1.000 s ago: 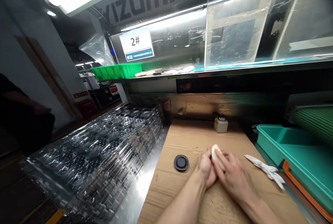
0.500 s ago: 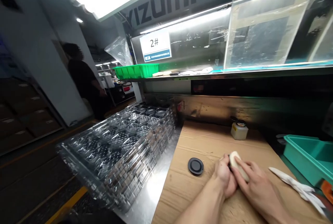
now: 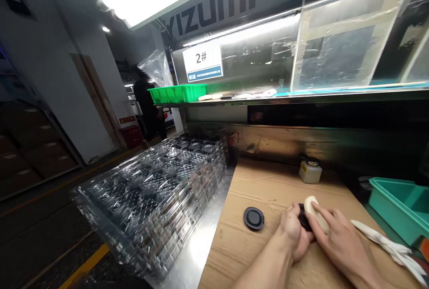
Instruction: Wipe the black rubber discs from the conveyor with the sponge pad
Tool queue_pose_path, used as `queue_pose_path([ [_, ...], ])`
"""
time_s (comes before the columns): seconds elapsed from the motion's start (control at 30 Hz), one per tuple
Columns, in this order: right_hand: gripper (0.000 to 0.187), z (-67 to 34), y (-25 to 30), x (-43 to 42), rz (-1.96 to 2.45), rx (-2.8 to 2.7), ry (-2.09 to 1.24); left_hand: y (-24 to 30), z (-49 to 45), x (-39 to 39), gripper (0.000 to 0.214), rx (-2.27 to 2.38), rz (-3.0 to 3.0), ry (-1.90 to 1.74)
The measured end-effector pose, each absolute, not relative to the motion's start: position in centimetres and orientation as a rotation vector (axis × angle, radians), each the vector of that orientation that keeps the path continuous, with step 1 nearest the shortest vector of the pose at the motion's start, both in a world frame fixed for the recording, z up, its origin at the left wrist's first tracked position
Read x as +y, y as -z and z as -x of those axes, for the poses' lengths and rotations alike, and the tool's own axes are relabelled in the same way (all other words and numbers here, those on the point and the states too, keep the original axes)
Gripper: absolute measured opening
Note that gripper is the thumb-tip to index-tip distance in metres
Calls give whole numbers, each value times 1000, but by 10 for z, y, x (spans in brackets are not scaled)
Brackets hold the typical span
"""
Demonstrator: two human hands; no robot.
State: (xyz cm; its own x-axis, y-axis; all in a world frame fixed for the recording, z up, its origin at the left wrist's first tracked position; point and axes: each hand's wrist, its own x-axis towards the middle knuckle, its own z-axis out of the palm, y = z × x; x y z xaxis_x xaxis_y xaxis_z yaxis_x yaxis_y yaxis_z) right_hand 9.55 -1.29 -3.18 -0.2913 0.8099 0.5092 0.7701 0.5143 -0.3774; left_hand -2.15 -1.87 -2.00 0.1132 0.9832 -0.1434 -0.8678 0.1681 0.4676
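My left hand [image 3: 294, 231] is closed around a dark round part [image 3: 304, 218], mostly hidden by the fingers. In my right hand [image 3: 339, 234] is a cream-coloured, rounded block [image 3: 314, 212], its upper end resting on or against the dark part; the contact is partly covered. Both hands are just above a cardboard sheet [image 3: 231, 246]. To their left, a black round lid-like disc [image 3: 254, 218] lies flat on the cardboard. Behind the hands stands a small jar [image 3: 310, 171] with pale contents and a dark top.
Stacked clear plastic trays [image 3: 161, 181] holding dark round pieces rise on the left. A teal bin [image 3: 398, 208] and white gloves or cloth [image 3: 385, 242] are at the right. Overhead runs a shelf with a green bin [image 3: 179, 94]. A person [image 3: 145, 105] stands in the background.
The cream block has shifted on the dark part, which now shows more between my hands. The person in the background has moved right. The view has tilted slightly.
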Motion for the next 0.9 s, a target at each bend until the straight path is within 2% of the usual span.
queue_pose_path([
  [0.13,46,-92,23,-16,1266,-2148,-107,17,25,-19,43,515,-276,-1376],
  [0.23,43,-89,14,-20,1339,-2019,-1,14,28,-20,40,490,-333,-1364],
  [0.37,43,-86,3,-22,1265,-2159,-105,8,30,-21,38,519,-355,-1310],
  [0.47,41,-92,0,-9,1350,-2019,-121,2,30,-21,33,505,-381,-1296],
  [0.7,53,-125,-6,6,1339,-1843,-507,-1,31,-19,23,568,-303,-1295],
  [0.9,31,-124,-20,-10,1081,-1791,-893,1,31,-17,26,566,-345,-1286],
])
